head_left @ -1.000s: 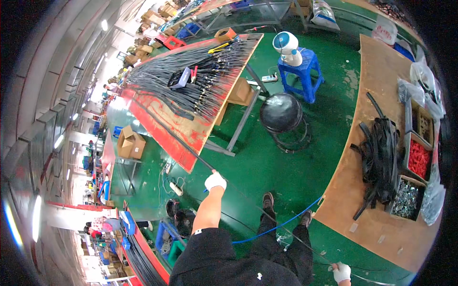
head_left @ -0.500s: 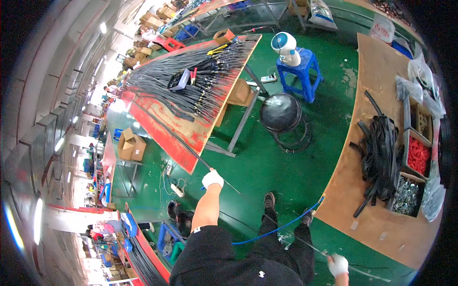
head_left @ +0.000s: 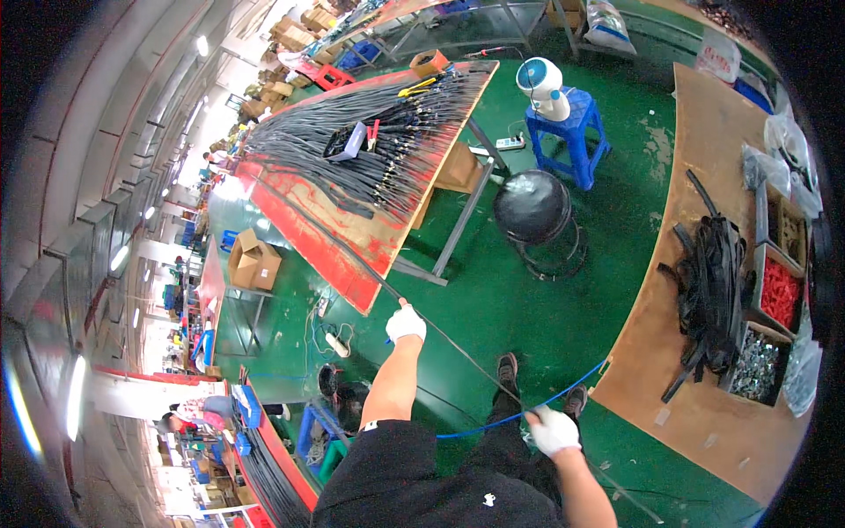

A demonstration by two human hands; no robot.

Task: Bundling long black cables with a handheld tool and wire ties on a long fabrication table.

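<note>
My left hand point(head_left: 406, 326), in a white glove, is closed around the near end of a long dark cable point(head_left: 348, 250). That cable lies along the red table edge and sticks out past its corner. A thin dark strand point(head_left: 471, 356) runs from my left hand down to my right hand point(head_left: 554, 430). My right hand, also white-gloved, is closed on the strand in front of my legs; its fingertips are partly hidden. Beyond it the strand trails toward the lower right. Whether strand and cable are one piece, I cannot tell.
A red-topped table point(head_left: 356, 286) carries a bundle of black cables point(head_left: 352, 145). Right of me, a brown bench point(head_left: 647, 352) holds black strips point(head_left: 709, 290) and bins of small parts. A black stool point(head_left: 532, 207) and blue stool point(head_left: 572, 132) stand between. A blue hose point(head_left: 497, 429) crosses near my feet.
My right hand has moved up and left, from the lower right to in front of my legs, closer to my left hand. My left hand still grips the cable end; the view has shifted slightly.
</note>
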